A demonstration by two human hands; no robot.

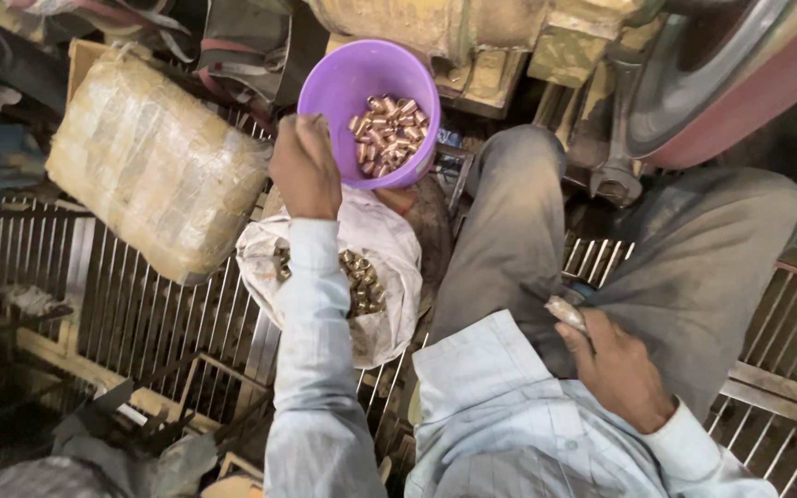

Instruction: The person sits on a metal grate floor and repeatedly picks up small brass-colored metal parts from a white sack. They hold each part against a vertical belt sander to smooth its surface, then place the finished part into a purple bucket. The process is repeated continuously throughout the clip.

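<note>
Overhead, left hand [304,166] grips the purple bowl [343,78] rim, fingers closed; right hand [615,369] pinches a small metal piece [566,314].

Dim wkshop, metal grate floor [149,314]

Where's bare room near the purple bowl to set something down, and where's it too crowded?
Bare metal grating shows between the taped bundle and the white sack; more grating lies beyond the right knee. It is crowded around the purple bowl, where the left hand, sack and machine parts press close. The right hand rests on the lap.
</note>
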